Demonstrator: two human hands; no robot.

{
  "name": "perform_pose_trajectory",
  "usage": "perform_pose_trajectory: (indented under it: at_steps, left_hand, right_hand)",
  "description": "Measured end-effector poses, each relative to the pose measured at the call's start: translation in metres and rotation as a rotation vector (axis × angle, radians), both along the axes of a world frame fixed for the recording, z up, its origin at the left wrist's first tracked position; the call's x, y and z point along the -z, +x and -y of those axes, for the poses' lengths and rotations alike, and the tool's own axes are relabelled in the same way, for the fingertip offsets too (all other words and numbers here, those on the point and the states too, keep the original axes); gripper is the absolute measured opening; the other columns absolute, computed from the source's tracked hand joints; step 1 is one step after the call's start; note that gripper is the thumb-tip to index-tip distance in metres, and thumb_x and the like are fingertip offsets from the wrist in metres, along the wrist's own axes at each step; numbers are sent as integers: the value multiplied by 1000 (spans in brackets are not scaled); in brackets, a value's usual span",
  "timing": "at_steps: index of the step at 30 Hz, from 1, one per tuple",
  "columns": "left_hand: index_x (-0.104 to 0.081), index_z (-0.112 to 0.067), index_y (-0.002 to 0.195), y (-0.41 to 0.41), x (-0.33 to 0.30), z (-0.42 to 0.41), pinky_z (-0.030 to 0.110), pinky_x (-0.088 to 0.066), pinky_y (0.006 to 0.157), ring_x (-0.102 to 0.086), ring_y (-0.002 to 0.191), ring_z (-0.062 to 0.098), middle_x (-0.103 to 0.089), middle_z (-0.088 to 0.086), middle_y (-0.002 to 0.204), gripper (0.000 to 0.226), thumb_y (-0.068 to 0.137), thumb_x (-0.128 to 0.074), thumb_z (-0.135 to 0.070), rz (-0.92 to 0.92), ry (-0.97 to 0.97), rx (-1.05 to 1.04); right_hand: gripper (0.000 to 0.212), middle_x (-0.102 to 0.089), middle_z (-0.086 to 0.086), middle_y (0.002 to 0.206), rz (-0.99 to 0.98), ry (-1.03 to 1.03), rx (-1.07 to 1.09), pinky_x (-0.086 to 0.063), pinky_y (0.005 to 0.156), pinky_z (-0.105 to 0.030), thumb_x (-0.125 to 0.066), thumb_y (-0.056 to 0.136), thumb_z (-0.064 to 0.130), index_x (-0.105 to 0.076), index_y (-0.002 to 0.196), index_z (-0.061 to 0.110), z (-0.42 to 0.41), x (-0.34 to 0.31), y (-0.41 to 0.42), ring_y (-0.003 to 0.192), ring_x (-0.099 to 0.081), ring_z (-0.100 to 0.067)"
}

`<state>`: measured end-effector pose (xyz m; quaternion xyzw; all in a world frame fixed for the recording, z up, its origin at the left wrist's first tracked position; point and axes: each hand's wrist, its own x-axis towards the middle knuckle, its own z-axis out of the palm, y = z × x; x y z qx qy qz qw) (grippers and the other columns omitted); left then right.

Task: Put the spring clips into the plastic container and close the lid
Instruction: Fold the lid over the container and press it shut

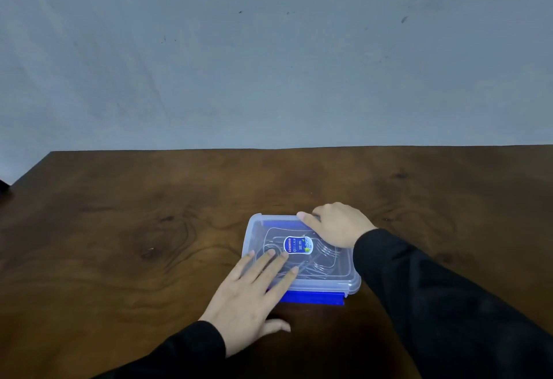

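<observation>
A clear plastic container (344,281) with blue latches sits on the wooden table, its translucent lid (263,229) lying on top with a blue oval label (298,245). Clear spring clips (324,259) show faintly through the lid. My left hand (254,295) lies flat with spread fingers on the lid's near left part. My right hand (336,223) curls over the far right edge of the lid, thumb along the rim. The near blue latch (314,298) sticks out flat toward me.
The dark wooden table (119,244) stretches to a grey-blue wall (269,49) behind. Its left edge cuts in at the far left. Both black sleeves come in from the bottom right and bottom.
</observation>
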<state>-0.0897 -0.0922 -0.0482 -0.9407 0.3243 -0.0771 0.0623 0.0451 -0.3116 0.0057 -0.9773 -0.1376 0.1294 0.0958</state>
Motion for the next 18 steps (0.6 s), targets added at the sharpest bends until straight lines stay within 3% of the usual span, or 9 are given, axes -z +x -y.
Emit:
perform_pose_trajectory:
  at_steps: [2,5,10,14,18]
  left_hand:
    - [-41,-20,145,3,0,-1,47,-32,111,-48,133,29,-52,11,145,74,87,-59,-61,69,-23,23]
    - [-48,-17,140,4,0,-3,44,-34,110,-49,132,26,-54,9,144,66,89,-60,-55,94,-69,43]
    - [-59,-14,132,8,-1,-7,38,-33,108,-53,127,24,-58,6,140,52,94,-52,-48,100,-169,101]
    - [-55,-22,136,17,-5,-7,40,-33,112,-48,132,21,-57,2,141,56,96,-42,-60,51,-125,32]
    - [-57,-25,135,15,2,-3,33,-16,118,-40,138,16,-54,-3,144,57,94,-44,-63,-44,-345,-56]
  right_hand:
    - [64,-66,2,78,-26,76,11,-56,69,-37,-27,94,73,-66,81,24,1,2,4,74,-64,-17]
    - [62,-61,3,95,36,236,48,-57,78,-40,-41,91,72,-73,102,21,3,10,6,84,-63,-17]
    - [54,-59,3,97,39,286,7,-57,75,-38,-54,89,68,-73,100,18,2,11,8,83,-62,-15]
    - [52,-67,5,98,-5,339,12,-59,74,-36,-57,87,69,-72,104,22,3,9,10,86,-65,-14]
    - [51,-70,6,97,10,338,11,-60,74,-36,-59,87,67,-73,106,22,0,9,13,88,-66,-13]
